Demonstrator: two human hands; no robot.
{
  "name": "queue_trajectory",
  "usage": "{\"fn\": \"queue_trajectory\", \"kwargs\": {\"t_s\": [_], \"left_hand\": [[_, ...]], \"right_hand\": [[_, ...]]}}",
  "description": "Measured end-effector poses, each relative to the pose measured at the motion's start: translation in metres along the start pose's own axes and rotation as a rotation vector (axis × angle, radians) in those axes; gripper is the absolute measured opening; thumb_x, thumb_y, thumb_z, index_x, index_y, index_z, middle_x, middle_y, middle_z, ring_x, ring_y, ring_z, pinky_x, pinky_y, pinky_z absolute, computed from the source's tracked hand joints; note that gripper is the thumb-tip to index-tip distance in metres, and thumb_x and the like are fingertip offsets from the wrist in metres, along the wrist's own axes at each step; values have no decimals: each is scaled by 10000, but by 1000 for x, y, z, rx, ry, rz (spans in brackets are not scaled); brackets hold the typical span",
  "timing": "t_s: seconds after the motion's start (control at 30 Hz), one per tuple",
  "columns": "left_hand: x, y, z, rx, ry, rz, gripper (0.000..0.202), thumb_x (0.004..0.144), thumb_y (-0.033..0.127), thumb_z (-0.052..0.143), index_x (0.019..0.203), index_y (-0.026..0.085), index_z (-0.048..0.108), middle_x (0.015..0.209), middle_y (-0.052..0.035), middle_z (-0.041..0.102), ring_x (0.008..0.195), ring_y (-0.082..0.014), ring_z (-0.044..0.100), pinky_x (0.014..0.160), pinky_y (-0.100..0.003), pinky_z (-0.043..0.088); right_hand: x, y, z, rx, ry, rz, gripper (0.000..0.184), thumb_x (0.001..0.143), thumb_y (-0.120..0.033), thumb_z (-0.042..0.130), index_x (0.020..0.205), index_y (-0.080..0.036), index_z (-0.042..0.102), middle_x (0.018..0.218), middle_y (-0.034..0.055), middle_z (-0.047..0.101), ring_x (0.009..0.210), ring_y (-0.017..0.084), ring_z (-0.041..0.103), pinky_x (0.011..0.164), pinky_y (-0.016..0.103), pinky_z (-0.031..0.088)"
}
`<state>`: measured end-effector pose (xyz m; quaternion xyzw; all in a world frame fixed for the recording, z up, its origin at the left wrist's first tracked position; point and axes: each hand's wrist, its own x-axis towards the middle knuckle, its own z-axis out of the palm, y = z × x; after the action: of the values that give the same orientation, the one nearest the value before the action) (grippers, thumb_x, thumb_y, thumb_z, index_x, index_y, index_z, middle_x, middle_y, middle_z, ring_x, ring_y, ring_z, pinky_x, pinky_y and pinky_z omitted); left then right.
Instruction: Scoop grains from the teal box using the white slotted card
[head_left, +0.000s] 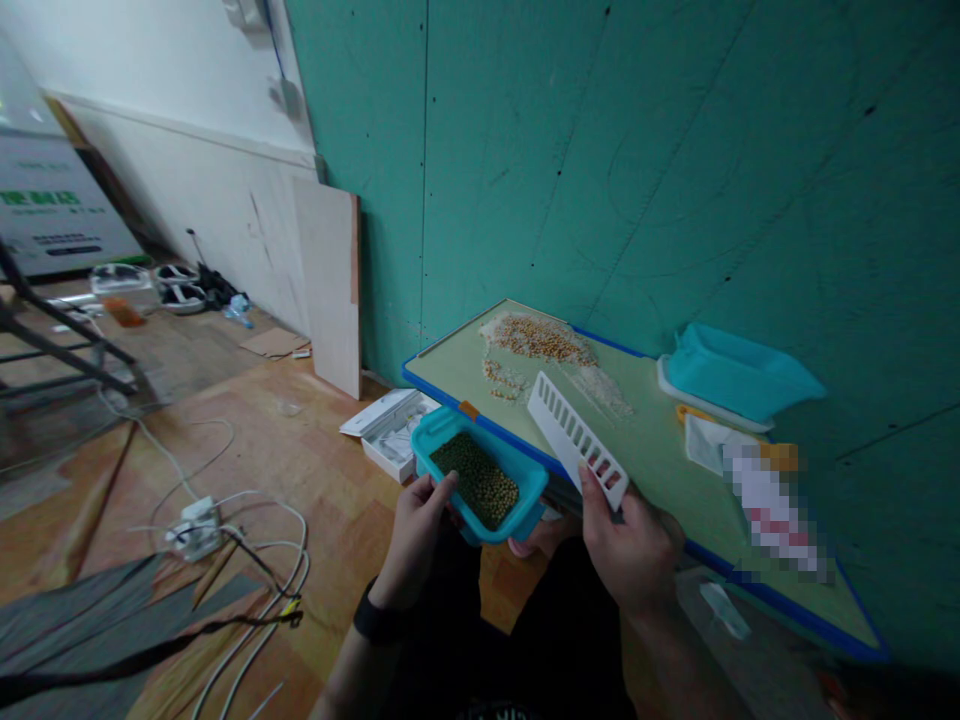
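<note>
My left hand (420,525) grips the near rim of a small teal tub (517,520) filled with green beans (476,480), held just off the table's front edge. My right hand (626,535) is closed on a white slotted plastic grid (574,435), tilted up over the table edge beside the tub. On the green tabletop (660,455) lie a heap of yellow beans (536,338) and a patch of white grains (604,388).
A teal lid or tray on a white tray (731,375) sits at the table's back right beside white packets (709,440). The teal wall stands close behind. An open white box (390,430), cables and a power strip (196,528) lie on the wooden floor.
</note>
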<state>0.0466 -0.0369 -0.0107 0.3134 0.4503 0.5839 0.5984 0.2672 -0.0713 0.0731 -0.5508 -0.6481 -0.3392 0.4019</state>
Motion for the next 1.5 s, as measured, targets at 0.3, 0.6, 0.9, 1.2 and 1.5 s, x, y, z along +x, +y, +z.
{"fn": "queue_trajectory", "kwargs": {"t_s": [0.3,0.6,0.9,1.2,1.5], "left_hand": [[0,-2,0,9,9,-8,489,648,606,850,634,167,636,509,12,600,441,-121,544,459,-225,447],[3,-8,-3,-28,-12,-5,481,657,593,858,638,165,640,510,8,606,447,-122,543,461,-226,451],[3,-8,-3,-20,-6,-13,481,657,596,852,630,169,633,512,8,612,440,-127,556,467,-230,453],[5,-9,-4,-1,-4,-8,489,649,602,857,638,165,635,510,1,621,435,-125,557,459,-223,451],[7,-13,-9,-25,-3,-61,460,655,562,872,655,163,644,517,8,621,449,-124,553,460,-222,434]], "right_hand": [[8,-28,24,57,-13,181,435,983,-393,546,595,-206,605,494,59,612,425,160,573,454,274,373],[22,-34,50,-10,-83,304,418,971,-351,482,608,-187,607,507,99,628,417,186,563,472,292,335],[39,-18,73,112,-193,385,364,919,-355,507,633,-177,645,603,151,696,502,205,605,511,295,343],[69,2,91,238,-428,468,230,831,-314,639,770,-126,756,767,172,764,696,250,710,610,291,443],[84,6,116,282,-463,595,190,841,-234,652,896,-103,779,922,187,787,833,258,744,707,287,489]]}}
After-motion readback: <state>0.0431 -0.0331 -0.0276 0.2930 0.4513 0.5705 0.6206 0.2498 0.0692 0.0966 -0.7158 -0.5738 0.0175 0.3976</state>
